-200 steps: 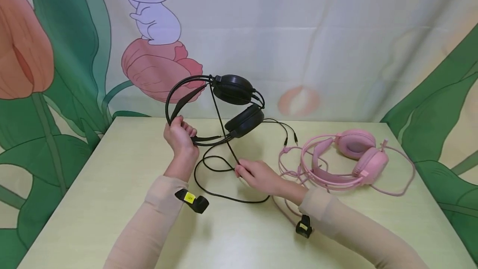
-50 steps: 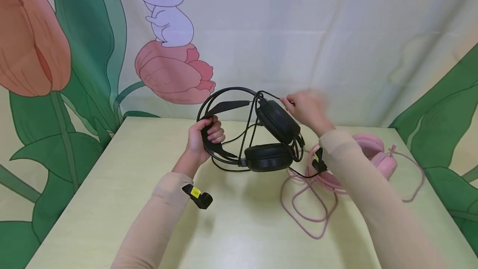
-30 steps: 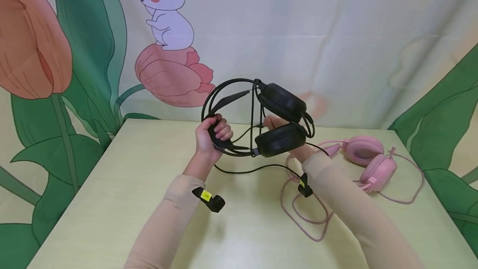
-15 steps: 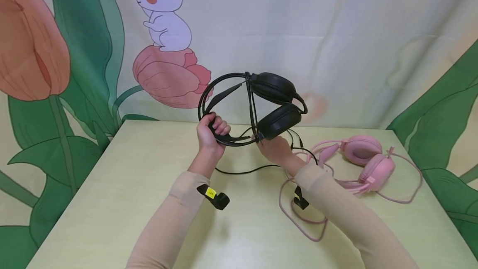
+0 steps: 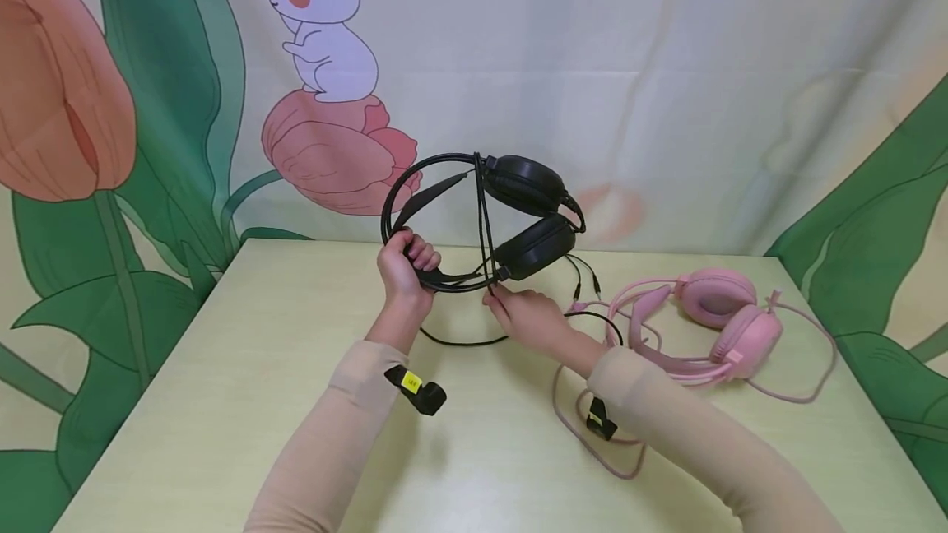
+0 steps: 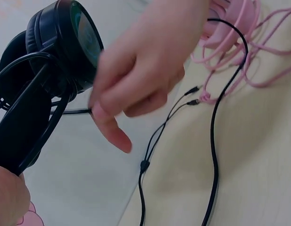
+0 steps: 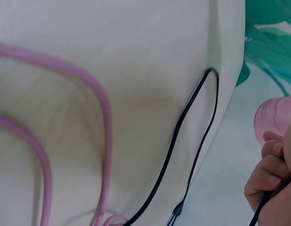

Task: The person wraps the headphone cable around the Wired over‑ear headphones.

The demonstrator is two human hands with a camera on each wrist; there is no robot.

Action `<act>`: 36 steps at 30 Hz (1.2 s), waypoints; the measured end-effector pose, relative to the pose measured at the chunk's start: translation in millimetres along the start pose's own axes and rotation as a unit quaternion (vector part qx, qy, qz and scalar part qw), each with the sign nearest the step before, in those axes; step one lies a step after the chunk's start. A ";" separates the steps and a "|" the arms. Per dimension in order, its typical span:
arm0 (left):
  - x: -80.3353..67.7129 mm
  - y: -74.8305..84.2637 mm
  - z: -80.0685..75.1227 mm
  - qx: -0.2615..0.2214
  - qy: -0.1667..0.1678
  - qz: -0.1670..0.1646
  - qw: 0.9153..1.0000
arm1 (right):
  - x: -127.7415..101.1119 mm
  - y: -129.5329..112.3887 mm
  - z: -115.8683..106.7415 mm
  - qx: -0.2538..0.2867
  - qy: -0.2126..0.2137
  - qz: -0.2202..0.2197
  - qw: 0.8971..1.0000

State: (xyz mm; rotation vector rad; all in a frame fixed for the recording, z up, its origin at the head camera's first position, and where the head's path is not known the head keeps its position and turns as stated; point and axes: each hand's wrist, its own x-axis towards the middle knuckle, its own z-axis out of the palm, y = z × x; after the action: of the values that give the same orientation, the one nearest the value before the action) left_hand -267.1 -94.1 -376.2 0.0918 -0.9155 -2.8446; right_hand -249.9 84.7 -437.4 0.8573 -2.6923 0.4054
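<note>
A black headset (image 5: 527,247) is held up above the table's far side, with its cable wound across the band. My left hand (image 5: 403,266) grips the headband at its left; the left wrist view shows that hand (image 6: 6,197) on the band beside the ear cups (image 6: 65,42). My right hand (image 5: 521,312) is just under the lower ear cup, its fingers (image 7: 267,178) curled on the black cable (image 5: 462,342), whose loose length (image 6: 214,141) trails over the table.
A pink headset (image 5: 729,327) lies at the right of the pale table (image 5: 222,401), its pink cable (image 5: 585,434) looped toward my right forearm. The black cable's two plugs (image 5: 585,274) lie behind my right hand. A printed cloth backdrop stands at the table's far edge.
The headset has shifted slightly left and lower. My right hand came down from behind the ear cups to the cable beneath them. My left hand's grip on the band is unchanged.
</note>
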 end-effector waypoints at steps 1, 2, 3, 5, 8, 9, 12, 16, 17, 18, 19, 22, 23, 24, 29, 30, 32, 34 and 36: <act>0.4 -0.3 -1.2 0.004 0.000 0.003 1.000 | -1.2 -2.3 -0.9 0.004 0.003 -0.006 1.000; 0.7 -0.3 -2.3 0.006 0.001 0.005 1.000 | -2.2 -4.6 -2.0 0.010 0.002 -0.009 1.000; 1.1 -0.4 -3.1 0.008 0.002 0.007 1.000 | -3.0 -6.7 -3.2 0.014 0.002 -0.012 1.000; 1.8 -0.2 -4.2 0.010 0.005 0.013 1.000 | -5.3 -9.7 -5.3 0.014 -0.003 -0.014 1.000; 2.6 1.7 -4.4 0.020 0.011 0.034 0.999 | -8.4 -13.1 -8.3 0.016 -0.014 -0.019 1.000; 2.9 2.5 -4.4 0.027 0.014 0.043 0.999 | -9.3 -13.6 -8.7 0.016 -0.016 -0.021 1.000; 3.6 4.7 -4.9 0.045 0.022 0.063 0.997 | -11.6 -14.8 -10.4 0.019 -0.019 -0.024 0.999; 3.7 6.5 -7.0 0.048 0.034 0.067 0.996 | -14.2 -16.0 -13.5 0.020 -0.013 -0.020 1.000; 3.6 6.6 -7.3 0.048 0.036 0.067 0.996 | -14.9 -16.4 -14.2 0.020 -0.013 -0.019 1.000; 3.3 6.6 -7.4 0.049 0.039 0.069 0.996 | -15.5 -16.7 -14.7 0.019 -0.012 -0.018 1.000; 3.1 6.4 -7.4 0.051 0.041 0.071 0.995 | -16.2 -17.2 -15.3 0.019 -0.011 -0.018 1.000; 2.8 4.9 -7.3 0.065 0.043 0.084 0.993 | -17.7 -19.1 -17.0 0.019 -0.001 -0.033 0.999; 2.8 4.3 -7.4 0.074 0.044 0.091 0.992 | -18.3 -19.7 -17.5 0.018 0.001 -0.040 0.999; 2.7 3.7 -7.9 0.084 0.047 0.099 0.990 | -19.1 -20.2 -18.0 0.016 0.001 -0.047 0.999; 4.3 3.0 -14.6 0.125 0.062 0.135 0.981 | -24.4 -23.5 -24.0 0.010 -0.015 -0.085 0.996; 5.0 3.3 -16.6 0.132 0.063 0.139 0.979 | -25.3 -24.3 -26.1 0.012 -0.021 -0.095 0.995; 6.1 4.1 -20.6 0.148 0.064 0.148 0.976 | -26.4 -25.9 -31.8 0.016 -0.029 -0.116 0.993; 6.8 5.4 -24.4 0.164 0.064 0.155 0.972 | -25.9 -26.4 -38.9 0.017 -0.034 -0.139 0.990; 7.4 6.9 -27.9 0.185 0.060 0.157 0.968 | -22.9 -25.6 -48.3 0.029 -0.048 -0.161 0.985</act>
State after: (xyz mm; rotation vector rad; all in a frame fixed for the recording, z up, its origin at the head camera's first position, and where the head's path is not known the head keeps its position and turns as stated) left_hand -270.7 -116.8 -394.8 0.1453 -1.2930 -2.3272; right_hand -207.9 93.2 -396.5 1.3349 -2.5700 0.3757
